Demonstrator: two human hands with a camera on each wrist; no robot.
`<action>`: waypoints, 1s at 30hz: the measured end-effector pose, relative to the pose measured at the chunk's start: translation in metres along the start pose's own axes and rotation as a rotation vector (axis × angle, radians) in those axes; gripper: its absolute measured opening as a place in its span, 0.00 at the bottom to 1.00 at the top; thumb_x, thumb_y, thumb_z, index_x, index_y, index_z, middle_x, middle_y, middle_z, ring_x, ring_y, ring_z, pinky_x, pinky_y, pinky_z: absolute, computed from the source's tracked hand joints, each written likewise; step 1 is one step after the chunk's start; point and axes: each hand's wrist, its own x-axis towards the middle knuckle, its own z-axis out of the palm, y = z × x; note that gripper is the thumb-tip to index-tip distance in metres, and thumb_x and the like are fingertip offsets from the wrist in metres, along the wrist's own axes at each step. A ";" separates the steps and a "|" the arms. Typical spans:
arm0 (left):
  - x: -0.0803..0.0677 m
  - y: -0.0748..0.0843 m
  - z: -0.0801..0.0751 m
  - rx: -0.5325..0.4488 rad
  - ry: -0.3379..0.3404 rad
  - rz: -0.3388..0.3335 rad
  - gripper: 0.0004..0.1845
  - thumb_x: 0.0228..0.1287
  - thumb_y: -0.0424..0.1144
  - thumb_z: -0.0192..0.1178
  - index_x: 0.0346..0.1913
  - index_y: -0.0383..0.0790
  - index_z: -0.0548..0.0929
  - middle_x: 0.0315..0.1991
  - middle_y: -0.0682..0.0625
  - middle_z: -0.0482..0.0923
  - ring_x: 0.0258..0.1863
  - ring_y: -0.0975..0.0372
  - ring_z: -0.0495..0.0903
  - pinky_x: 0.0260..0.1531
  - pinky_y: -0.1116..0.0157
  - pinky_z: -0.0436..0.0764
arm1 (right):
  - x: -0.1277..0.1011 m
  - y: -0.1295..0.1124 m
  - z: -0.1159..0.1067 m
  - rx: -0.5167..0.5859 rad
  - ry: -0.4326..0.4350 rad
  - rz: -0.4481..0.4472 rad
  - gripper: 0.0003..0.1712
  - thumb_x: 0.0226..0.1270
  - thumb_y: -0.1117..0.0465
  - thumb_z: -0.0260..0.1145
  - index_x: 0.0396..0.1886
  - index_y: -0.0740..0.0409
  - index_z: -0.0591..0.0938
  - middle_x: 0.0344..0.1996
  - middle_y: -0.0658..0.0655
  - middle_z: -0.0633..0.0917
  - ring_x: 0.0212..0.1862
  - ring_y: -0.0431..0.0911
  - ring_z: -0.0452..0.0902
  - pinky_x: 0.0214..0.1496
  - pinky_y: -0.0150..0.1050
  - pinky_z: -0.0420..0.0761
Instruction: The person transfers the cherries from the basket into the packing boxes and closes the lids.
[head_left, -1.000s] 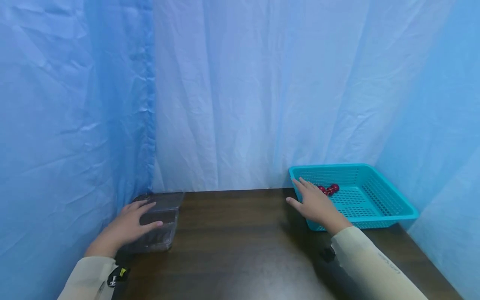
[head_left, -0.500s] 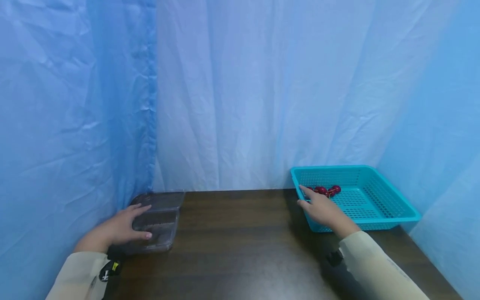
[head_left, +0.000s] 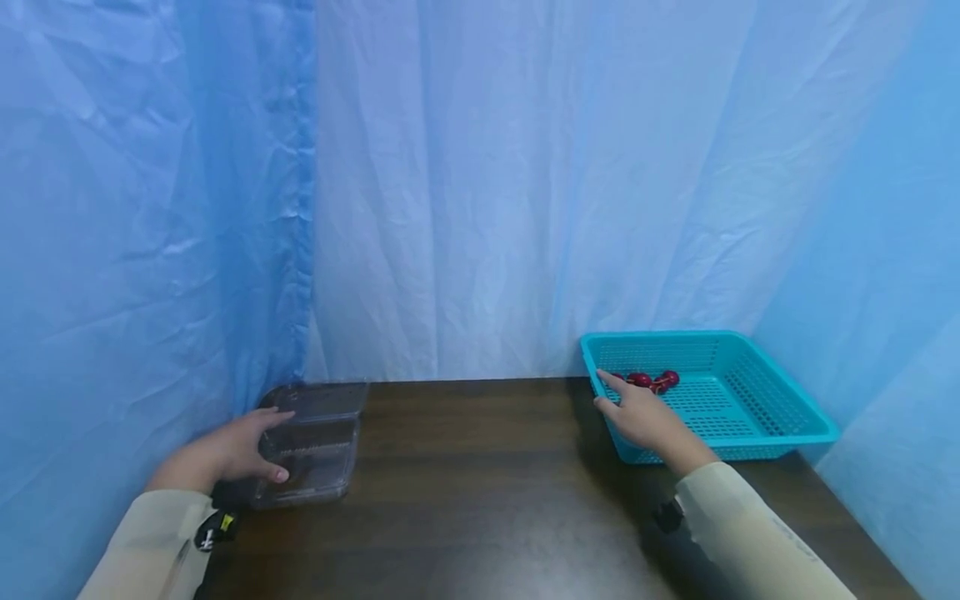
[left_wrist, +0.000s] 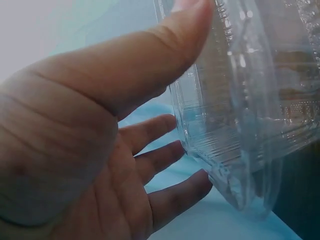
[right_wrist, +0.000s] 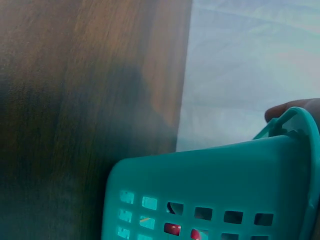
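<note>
Left hand (head_left: pixel 225 454) is gripping the clear box (head_left: pixel 315 437); right hand (head_left: pixel 645 417) is lying flat on the basket (head_left: pixel 750 417) rim. Cherries (head_left: pixel 652 380) are lying inside the basket, none boxed yet.

A dark wooden table (head_left: pixel 480 500) carries a clear plastic box (head_left: pixel 318 442) at its left back corner and a teal basket (head_left: pixel 750 417), seemingly overhanging slightly, at the right.

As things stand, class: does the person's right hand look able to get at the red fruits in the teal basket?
Probably yes. The right hand rests on the near-left rim of the teal basket, which is open-topped, and the red fruits lie just beyond the fingertips with nothing covering them.
</note>
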 end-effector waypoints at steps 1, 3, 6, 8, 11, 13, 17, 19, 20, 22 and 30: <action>0.000 0.000 0.000 0.001 -0.001 0.003 0.62 0.55 0.52 0.90 0.85 0.28 0.67 0.84 0.15 0.56 0.80 0.17 0.59 0.74 0.22 0.71 | 0.000 0.000 0.000 0.007 -0.003 -0.001 0.45 0.91 0.40 0.61 0.95 0.51 0.59 0.26 0.56 0.83 0.31 0.48 0.85 0.51 0.62 0.92; 0.001 -0.001 -0.002 0.001 0.003 0.018 0.61 0.58 0.53 0.88 0.86 0.27 0.67 0.84 0.15 0.55 0.80 0.16 0.58 0.73 0.22 0.71 | 0.000 0.000 0.001 0.017 -0.007 0.003 0.45 0.90 0.40 0.61 0.95 0.51 0.59 0.26 0.56 0.83 0.28 0.47 0.83 0.48 0.59 0.92; 0.003 -0.001 -0.004 -0.011 0.009 0.041 0.60 0.62 0.54 0.86 0.86 0.26 0.66 0.84 0.14 0.53 0.80 0.15 0.57 0.73 0.21 0.71 | -0.001 0.003 0.000 0.015 0.000 0.009 0.46 0.89 0.40 0.62 0.95 0.51 0.59 0.27 0.57 0.83 0.30 0.47 0.84 0.51 0.61 0.93; 0.006 0.000 -0.005 -0.026 0.004 0.047 0.60 0.63 0.54 0.86 0.86 0.25 0.65 0.84 0.14 0.53 0.81 0.16 0.56 0.74 0.21 0.70 | -0.002 0.004 0.000 0.004 0.005 0.014 0.46 0.89 0.40 0.62 0.95 0.51 0.59 0.28 0.56 0.83 0.35 0.48 0.87 0.55 0.65 0.93; 0.009 0.002 -0.006 -0.047 -0.009 0.054 0.63 0.59 0.52 0.89 0.86 0.25 0.64 0.84 0.14 0.53 0.81 0.16 0.55 0.75 0.22 0.69 | -0.002 0.006 -0.001 -0.009 0.010 0.013 0.46 0.89 0.40 0.62 0.94 0.52 0.60 0.30 0.56 0.83 0.42 0.51 0.91 0.58 0.68 0.92; 0.010 0.004 -0.007 -0.055 -0.024 0.059 0.66 0.54 0.50 0.91 0.86 0.24 0.63 0.84 0.14 0.53 0.81 0.16 0.55 0.76 0.22 0.68 | -0.002 0.006 -0.001 -0.007 0.006 0.014 0.46 0.89 0.40 0.62 0.94 0.52 0.60 0.30 0.57 0.83 0.46 0.54 0.92 0.61 0.69 0.91; 0.009 0.007 -0.010 -0.040 -0.061 0.075 0.69 0.45 0.45 0.95 0.86 0.23 0.63 0.84 0.14 0.55 0.81 0.16 0.57 0.77 0.22 0.68 | -0.002 0.006 -0.001 -0.003 0.005 0.016 0.46 0.89 0.40 0.62 0.95 0.51 0.59 0.32 0.56 0.84 0.54 0.59 0.93 0.63 0.71 0.90; 0.008 0.008 -0.011 -0.031 -0.082 0.069 0.71 0.42 0.43 0.95 0.86 0.23 0.63 0.83 0.14 0.55 0.81 0.17 0.57 0.77 0.22 0.68 | -0.002 0.005 -0.001 -0.001 0.004 0.019 0.46 0.89 0.40 0.62 0.95 0.51 0.59 0.32 0.56 0.84 0.55 0.60 0.93 0.65 0.72 0.89; 0.007 0.009 -0.012 -0.030 -0.095 0.064 0.71 0.42 0.43 0.96 0.86 0.24 0.63 0.84 0.14 0.56 0.81 0.17 0.57 0.78 0.22 0.67 | -0.002 0.005 -0.001 -0.006 0.009 0.017 0.46 0.89 0.39 0.62 0.95 0.51 0.59 0.33 0.55 0.84 0.58 0.62 0.92 0.65 0.73 0.89; 0.005 0.009 -0.012 -0.030 -0.114 0.056 0.72 0.42 0.43 0.96 0.87 0.24 0.62 0.84 0.15 0.55 0.81 0.17 0.57 0.77 0.22 0.67 | -0.001 0.004 -0.001 -0.008 0.011 0.016 0.46 0.89 0.40 0.62 0.95 0.51 0.59 0.34 0.57 0.85 0.60 0.64 0.91 0.66 0.73 0.88; -0.004 0.014 -0.014 -0.061 -0.156 0.019 0.76 0.37 0.38 0.96 0.89 0.28 0.58 0.85 0.15 0.53 0.82 0.16 0.54 0.77 0.21 0.68 | 0.002 0.001 -0.001 0.001 0.000 0.003 0.45 0.90 0.39 0.61 0.94 0.50 0.60 0.43 0.62 0.90 0.59 0.64 0.91 0.68 0.74 0.86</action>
